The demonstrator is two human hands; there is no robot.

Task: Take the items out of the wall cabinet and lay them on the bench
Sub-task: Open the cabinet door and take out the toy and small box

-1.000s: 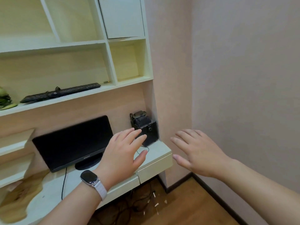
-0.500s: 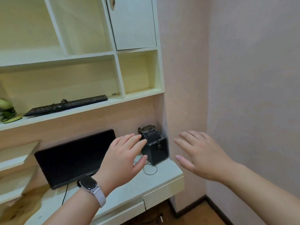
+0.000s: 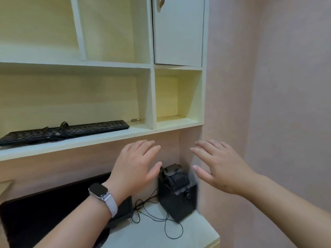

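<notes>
Probably at the reach step, with left hand [image 3: 136,169] and right hand [image 3: 220,167] splayed, empty; next, pull open closed cream wooden cabinet door [image 3: 179,33].

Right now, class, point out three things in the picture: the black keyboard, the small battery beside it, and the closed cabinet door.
black keyboard [image 3: 89,129]: head view, on the keys, right of centre.
small battery [image 3: 135,120]: head view, mid-body.
closed cabinet door [image 3: 179,33]: head view, centre of its panel.
</notes>
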